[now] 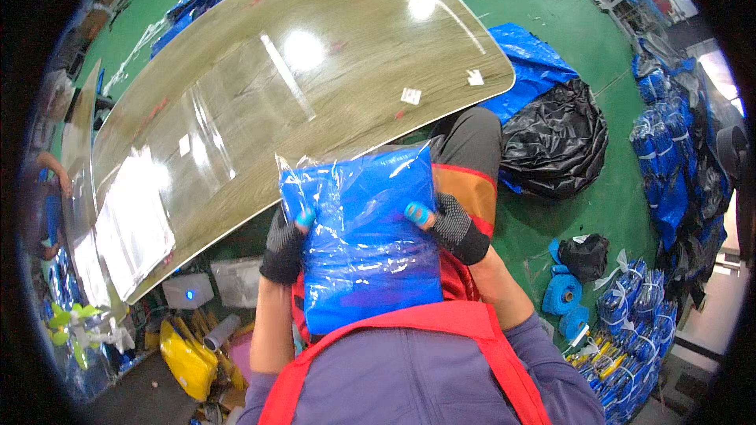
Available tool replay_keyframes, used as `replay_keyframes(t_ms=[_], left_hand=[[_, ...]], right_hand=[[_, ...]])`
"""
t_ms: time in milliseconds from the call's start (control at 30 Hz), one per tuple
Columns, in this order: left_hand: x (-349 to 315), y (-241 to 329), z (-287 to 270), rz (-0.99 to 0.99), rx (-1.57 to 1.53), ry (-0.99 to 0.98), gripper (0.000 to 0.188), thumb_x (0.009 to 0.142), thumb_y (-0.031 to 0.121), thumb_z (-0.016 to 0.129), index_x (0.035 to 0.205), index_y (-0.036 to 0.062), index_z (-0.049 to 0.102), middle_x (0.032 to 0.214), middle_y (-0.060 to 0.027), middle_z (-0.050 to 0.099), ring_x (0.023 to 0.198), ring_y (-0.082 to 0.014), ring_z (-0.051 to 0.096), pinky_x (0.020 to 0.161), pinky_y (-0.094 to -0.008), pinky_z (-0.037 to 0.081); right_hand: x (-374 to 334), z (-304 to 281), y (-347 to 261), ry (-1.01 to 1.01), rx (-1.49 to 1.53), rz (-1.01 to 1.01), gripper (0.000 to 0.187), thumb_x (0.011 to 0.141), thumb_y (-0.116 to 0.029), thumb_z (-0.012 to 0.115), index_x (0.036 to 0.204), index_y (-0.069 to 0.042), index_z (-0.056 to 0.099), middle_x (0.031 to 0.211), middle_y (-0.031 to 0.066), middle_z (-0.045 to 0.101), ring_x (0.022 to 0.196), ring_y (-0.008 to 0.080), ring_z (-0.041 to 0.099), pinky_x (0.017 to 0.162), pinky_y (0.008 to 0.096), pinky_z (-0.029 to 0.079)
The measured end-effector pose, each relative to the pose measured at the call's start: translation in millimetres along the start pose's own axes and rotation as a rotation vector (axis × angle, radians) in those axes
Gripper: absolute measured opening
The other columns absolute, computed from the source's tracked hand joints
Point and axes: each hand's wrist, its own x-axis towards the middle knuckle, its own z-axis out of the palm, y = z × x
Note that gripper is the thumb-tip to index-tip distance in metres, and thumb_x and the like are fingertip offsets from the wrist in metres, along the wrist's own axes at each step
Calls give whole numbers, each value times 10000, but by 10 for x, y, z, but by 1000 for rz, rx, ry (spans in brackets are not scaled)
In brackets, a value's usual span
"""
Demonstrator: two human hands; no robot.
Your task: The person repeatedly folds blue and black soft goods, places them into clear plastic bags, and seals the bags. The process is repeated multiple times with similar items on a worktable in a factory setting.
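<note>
A folded blue sheet in a clear plastic bag (370,244) rests upright against my lap, its glossy wrap creased over the front. On its left edge my left hand (285,242) grips it, in a dark fingerless glove with blue tape round the thumb. My right hand (451,224), gloved and taped alike, holds the opposite edge. Both thumbs press on the front of the bag; the other fingers are hidden behind it. Beyond the package stands a wood-grain table (346,79).
Clear plastic bags (142,228) lie at the table's left end. Right of my knee sit a black bundle (555,142) and a blue sheet (528,55) on the green floor. Blue rolls (561,293) and tied blue bundles (638,299) stand lower right. Another person's hand (55,171) shows far left.
</note>
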Motion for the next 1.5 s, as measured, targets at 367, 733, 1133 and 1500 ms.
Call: replay_keyframes(t_ms=[367, 733, 1133, 1500], left_hand=[[-264, 121, -115, 14, 109, -44, 600, 781, 318, 732, 1254, 32, 500, 1129, -108, 601, 1021, -231, 574, 897, -402, 481], [149, 516, 224, 750, 586, 342, 721, 886, 287, 631, 1444, 25, 257, 1472, -182, 316, 1363, -293, 315, 1111, -414, 249], [141, 390, 408, 198, -169, 232, 541, 816, 84, 678, 1288, 67, 415, 1051, -73, 595, 927, -162, 585, 826, -295, 493], [112, 344, 193, 472, 175, 219, 417, 855, 253, 659, 1185, 40, 518, 1079, -45, 548, 938, -130, 508, 846, -271, 415]], right_hand=[[-188, -38, -72, -156, 408, -199, 689, 855, -436, 643, 1373, -40, 418, 1254, 107, 554, 1100, 184, 535, 961, 361, 435], [456, -339, -607, 45, 201, -535, 804, 744, -160, 787, 1414, -116, 345, 1321, 105, 476, 1159, 212, 490, 996, 355, 415], [255, 43, -369, 209, 76, -518, 617, 716, -219, 832, 1216, -51, 512, 1111, 90, 600, 996, 160, 576, 872, 313, 489], [241, -156, -363, 255, -362, -818, 278, 778, -171, 754, 1026, -70, 682, 1104, 147, 596, 1018, 270, 581, 878, 351, 461]])
